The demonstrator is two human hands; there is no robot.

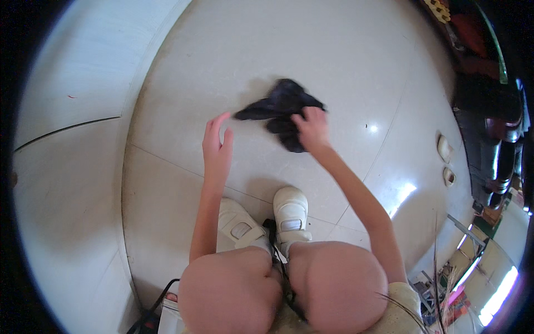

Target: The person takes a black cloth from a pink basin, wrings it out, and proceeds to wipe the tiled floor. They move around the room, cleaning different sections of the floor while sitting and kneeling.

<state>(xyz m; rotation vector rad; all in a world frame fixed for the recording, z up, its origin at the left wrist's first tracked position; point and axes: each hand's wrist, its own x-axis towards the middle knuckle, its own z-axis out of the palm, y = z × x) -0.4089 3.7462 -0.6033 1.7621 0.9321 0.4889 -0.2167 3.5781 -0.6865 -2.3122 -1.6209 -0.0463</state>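
Note:
A crumpled black cloth [288, 98] lies on the pale tiled floor [333, 54] in front of my feet. Over its right side, my right hand [315, 129] has its fingers curled on the fabric; motion blurs them. One pointed end of the cloth reaches left towards my left hand [217, 144]. That hand hovers just short of this end, holding nothing, with thumb and fingers apart.
My bent knees and white shoes [290, 208] are close below the cloth. A white panelled surface [75, 167] rises along the left. Another pair of pale shoes [445, 148] sits at right beside dark furniture [484, 125]. A black strap [277, 250] hangs between my legs.

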